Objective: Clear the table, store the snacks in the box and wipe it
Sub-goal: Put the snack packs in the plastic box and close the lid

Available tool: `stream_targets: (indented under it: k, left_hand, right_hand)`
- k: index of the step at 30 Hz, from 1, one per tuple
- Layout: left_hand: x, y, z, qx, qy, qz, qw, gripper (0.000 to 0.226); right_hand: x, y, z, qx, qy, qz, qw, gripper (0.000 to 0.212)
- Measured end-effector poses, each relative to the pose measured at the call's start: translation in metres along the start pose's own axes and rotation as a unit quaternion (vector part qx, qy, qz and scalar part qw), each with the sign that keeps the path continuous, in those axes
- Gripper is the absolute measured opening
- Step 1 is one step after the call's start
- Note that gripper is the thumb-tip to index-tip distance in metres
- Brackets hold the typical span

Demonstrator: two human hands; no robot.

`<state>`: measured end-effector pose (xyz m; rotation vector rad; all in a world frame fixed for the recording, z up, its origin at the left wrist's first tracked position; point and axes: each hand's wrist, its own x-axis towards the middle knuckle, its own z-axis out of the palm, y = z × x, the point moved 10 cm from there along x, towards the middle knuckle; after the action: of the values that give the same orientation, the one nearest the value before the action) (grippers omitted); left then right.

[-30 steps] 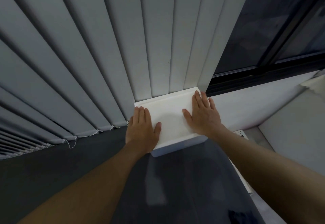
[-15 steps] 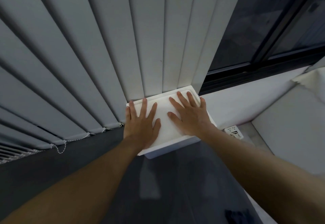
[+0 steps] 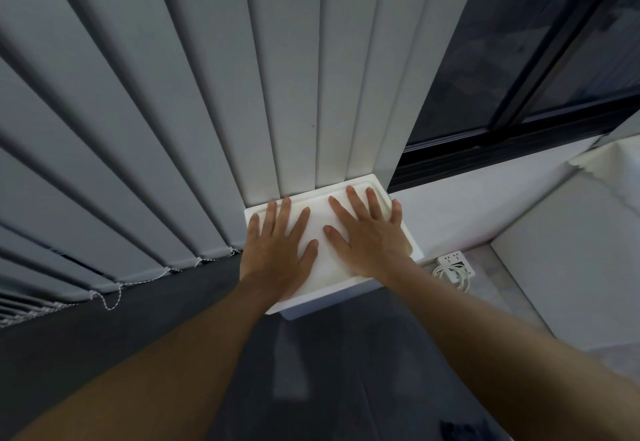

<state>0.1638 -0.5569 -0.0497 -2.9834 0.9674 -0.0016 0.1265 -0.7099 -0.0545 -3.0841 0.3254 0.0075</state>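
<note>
In the head view, the left hand (image 3: 277, 253) and right hand (image 3: 367, 236) are lying flat, fingers spread, on the lid of the white box (image 3: 332, 277), pressing it and gripping nothing. The box is sitting at the far edge of the dark table (image 3: 329, 371), just in front of the vertical blinds (image 3: 173, 111).

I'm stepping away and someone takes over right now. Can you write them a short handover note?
Left hand: open, flat on the box lid, fingers spread.
Right hand: open, flat on the lid beside it.
White box: lid on, at the far end of the dark table, against the blinds.
Done, it seems: box closed; contents hidden.
Left: wiping the table; no cloth in view.
</note>
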Motion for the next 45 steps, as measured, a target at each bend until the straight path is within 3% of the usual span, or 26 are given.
stream_targets:
  k: [6,22,31,35,41,45]
  left_hand:
    - [0.0,0.0,0.002,0.005,-0.006,0.001,1.0,0.071]
    - [0.001,0.001,0.005,0.018,0.0,-0.002,1.0,0.072]
    - [0.002,0.002,0.007,0.002,-0.017,-0.018,1.0,0.076]
    - [0.0,0.003,0.009,0.012,-0.013,-0.036,0.999,0.067]
    - [0.001,0.001,0.007,0.012,-0.012,-0.032,0.999,0.072]
    - [0.002,0.0,0.006,-0.007,-0.015,-0.043,0.999,0.071]
  right_hand:
    - [0.003,0.008,-0.009,0.02,0.059,0.035,0.997,0.08]
    - [0.004,0.006,0.0,0.002,0.024,0.04,0.999,0.082]
    - [-0.005,-0.008,-0.001,-0.007,0.052,0.063,0.997,0.068]
    - [-0.006,-0.001,-0.005,-0.014,0.056,0.099,0.993,0.064]
    - [0.011,0.011,-0.017,-0.04,0.041,0.036,0.998,0.073]
    - [0.01,0.013,-0.011,-0.033,0.042,0.039,0.998,0.075]
